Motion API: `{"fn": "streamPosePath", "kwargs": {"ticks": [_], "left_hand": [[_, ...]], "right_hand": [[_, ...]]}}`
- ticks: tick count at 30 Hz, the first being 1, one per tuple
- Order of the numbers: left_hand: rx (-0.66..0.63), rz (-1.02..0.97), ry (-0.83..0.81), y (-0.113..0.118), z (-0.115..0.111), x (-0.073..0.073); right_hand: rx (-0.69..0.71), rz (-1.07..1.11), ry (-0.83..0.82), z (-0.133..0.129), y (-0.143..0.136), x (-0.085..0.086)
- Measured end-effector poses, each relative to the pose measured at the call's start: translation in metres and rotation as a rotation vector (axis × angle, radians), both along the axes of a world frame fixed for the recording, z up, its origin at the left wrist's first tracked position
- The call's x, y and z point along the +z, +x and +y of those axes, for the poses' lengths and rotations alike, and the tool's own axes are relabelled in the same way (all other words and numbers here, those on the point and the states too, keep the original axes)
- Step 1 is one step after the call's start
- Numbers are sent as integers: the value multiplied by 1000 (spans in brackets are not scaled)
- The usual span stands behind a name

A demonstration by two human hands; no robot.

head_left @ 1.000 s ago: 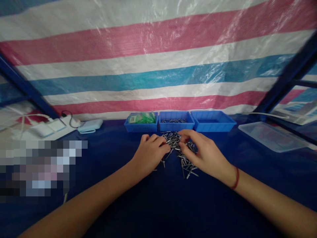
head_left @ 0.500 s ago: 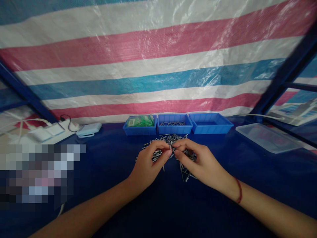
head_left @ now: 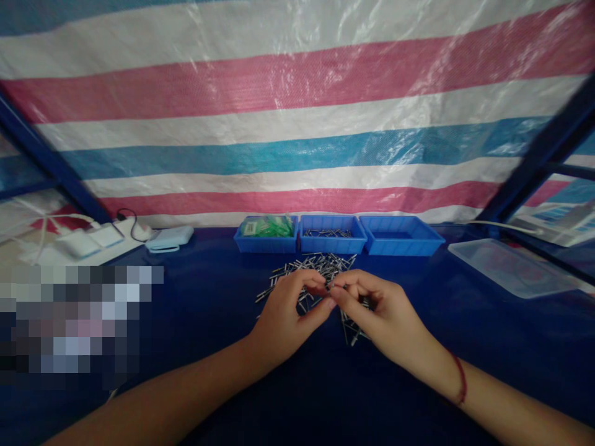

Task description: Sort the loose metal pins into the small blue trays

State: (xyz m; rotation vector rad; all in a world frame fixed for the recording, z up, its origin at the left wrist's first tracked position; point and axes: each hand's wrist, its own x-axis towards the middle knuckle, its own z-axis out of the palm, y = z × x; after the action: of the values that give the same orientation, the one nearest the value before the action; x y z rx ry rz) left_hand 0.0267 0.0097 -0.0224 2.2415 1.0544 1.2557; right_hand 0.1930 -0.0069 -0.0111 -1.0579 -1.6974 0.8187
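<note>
A loose pile of thin silvery metal pins, like rivets, (head_left: 320, 263) lies on the dark blue table, partly hidden behind both hands. Over its near side, my left hand (head_left: 288, 316) curves its thumb and fingers toward the right fingertips. My right hand (head_left: 383, 313), with a red cord on the wrist, has thumb and forefinger pinched together. The fingertips of both hands meet around something small and dark, too small to make out. More pins stick out below my right hand.
Behind the pile stand three blue bins: one with green packets (head_left: 267, 244), one with some pins (head_left: 331, 245), and a bare one (head_left: 404, 248). A clear lid (head_left: 511, 269) lies right; a power strip (head_left: 106, 241) and light blue case (head_left: 170, 239) lie left.
Both hands have shifted slightly right and down in the view. The pale pin that stood between the fingertips no longer shows clearly. The bins appear a little further right.
</note>
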Motion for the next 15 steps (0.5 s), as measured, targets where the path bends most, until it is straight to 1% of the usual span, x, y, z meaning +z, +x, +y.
{"fn": "streamPosePath", "kwargs": {"ticks": [5,9,15], "left_hand": [[-49,83,71,-1,0,3],[-36,97,102,-1,1,5],[-21,104,8,-1,1,4]], "right_hand": [[8,-18,23,-2,1,1],[-5,-25,36,-1,1,1],[-13,-29,81,1,0,3]]}}
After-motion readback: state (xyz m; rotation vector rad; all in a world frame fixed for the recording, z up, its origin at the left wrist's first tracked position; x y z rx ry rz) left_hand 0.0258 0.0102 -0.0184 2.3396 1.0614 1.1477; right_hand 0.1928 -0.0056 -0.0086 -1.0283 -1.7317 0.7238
